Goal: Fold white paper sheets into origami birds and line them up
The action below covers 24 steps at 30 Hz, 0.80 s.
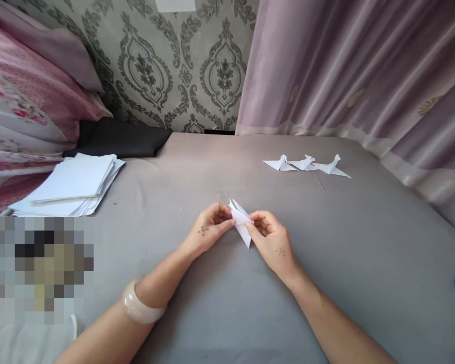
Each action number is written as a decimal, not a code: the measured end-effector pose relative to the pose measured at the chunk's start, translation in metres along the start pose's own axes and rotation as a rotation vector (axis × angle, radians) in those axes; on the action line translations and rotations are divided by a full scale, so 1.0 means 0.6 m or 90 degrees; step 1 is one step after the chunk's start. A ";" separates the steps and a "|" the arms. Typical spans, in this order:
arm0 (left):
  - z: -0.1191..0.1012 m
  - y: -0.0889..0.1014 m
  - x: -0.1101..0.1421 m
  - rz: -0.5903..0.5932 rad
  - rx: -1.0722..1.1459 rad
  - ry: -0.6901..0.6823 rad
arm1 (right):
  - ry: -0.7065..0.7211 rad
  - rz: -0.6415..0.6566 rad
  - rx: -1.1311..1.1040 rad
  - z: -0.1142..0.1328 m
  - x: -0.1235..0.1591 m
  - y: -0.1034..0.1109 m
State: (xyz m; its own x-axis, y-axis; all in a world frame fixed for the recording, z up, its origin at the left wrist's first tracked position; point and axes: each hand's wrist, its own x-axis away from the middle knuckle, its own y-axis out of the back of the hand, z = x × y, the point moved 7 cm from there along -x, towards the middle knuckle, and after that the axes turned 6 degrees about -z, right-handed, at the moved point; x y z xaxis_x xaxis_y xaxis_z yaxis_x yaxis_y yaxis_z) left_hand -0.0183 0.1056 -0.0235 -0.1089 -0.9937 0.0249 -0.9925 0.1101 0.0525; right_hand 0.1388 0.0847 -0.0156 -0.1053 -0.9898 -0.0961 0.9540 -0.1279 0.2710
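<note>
Between my two hands, a small folded white paper (244,233) is held just above the grey cloth surface. Its layers fan apart in thin points at the top, and one point hangs downward. My left hand (209,230) pinches its left edge between thumb and fingers. On the opposite side, my right hand (271,237) grips the right edge, thumb in front and fingers curled behind. Three folded paper birds (306,163) sit in a row farther back on the right, their wings touching or overlapping.
At the left lies a stack of white paper sheets (74,178), with a black folded item (125,139) behind it. Purple curtains (326,65) border the back right, beside patterned wallpaper (185,65). A pixelated patch covers the lower left. Something dark shows at the right edge.
</note>
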 end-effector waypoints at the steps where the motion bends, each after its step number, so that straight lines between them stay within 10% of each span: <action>1: -0.001 -0.004 0.001 0.002 0.066 0.021 | 0.009 -0.024 0.002 0.004 0.001 0.004; 9: 0.009 -0.010 0.001 -0.052 0.379 0.159 | -0.006 0.047 -0.190 0.024 0.006 -0.009; 16: 0.006 -0.030 0.008 0.011 0.360 0.163 | 0.016 0.010 -0.156 0.029 0.007 -0.007; 24: -0.071 0.018 0.029 -0.208 -0.271 -0.311 | 0.410 -0.166 0.269 0.086 0.024 0.037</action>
State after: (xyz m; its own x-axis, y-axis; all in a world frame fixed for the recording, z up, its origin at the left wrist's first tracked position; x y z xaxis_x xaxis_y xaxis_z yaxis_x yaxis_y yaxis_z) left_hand -0.0284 0.0903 0.0200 0.0783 -0.8609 -0.5027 -0.8821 -0.2948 0.3675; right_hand 0.1438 0.0645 0.0386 -0.0045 -0.7109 -0.7032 0.7208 -0.4897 0.4905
